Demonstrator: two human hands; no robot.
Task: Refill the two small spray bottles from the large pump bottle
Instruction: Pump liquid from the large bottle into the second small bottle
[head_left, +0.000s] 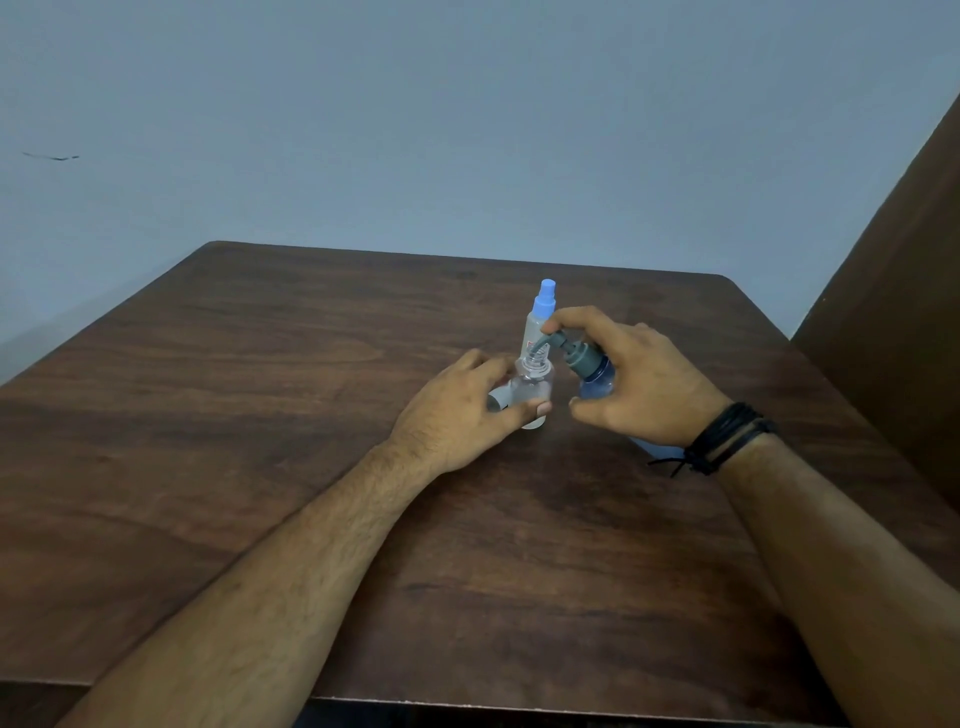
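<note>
Near the middle of the wooden table (260, 415), the left hand (462, 410) gripped an uncapped small clear bottle (531, 387), fingers and thumb curled round its lower body, with what looked like its removed grey spray cap (500, 399) tucked under the same fingers. The right hand (628, 379) grasped the large pump bottle (597, 378) at three o'clock of the small one — fingers wrapped round its blue body, the forefinger on top of the grey pump head (571, 349). The spout sat just above the open neck; whether it touched the rim could not be told.

Both bottles looked like light, stiff plastic, smooth enough to turn slippery once wet. The small one was probably tippy when near empty, so a low grip pinning it to the table seemed the right hold. The large bottle, judged heavier with liquid, appeared tilted towards the small neck; holding it at the shoulder with one finger free for the plunger seemed sensible. The narrow neck left little margin — a hard press could have sent liquid over the rim.

The second spray bottle (540, 322), its light blue cap still on, stood upright at twelve o'clock, just behind the pump spout and close enough to be knocked by the right fingers. A dark wristband (727, 436) circled the right wrist. A blue-grey wall (467, 130) rose behind the table, and a brown panel (909, 312) stood at three o'clock, well apart from the work.
</note>
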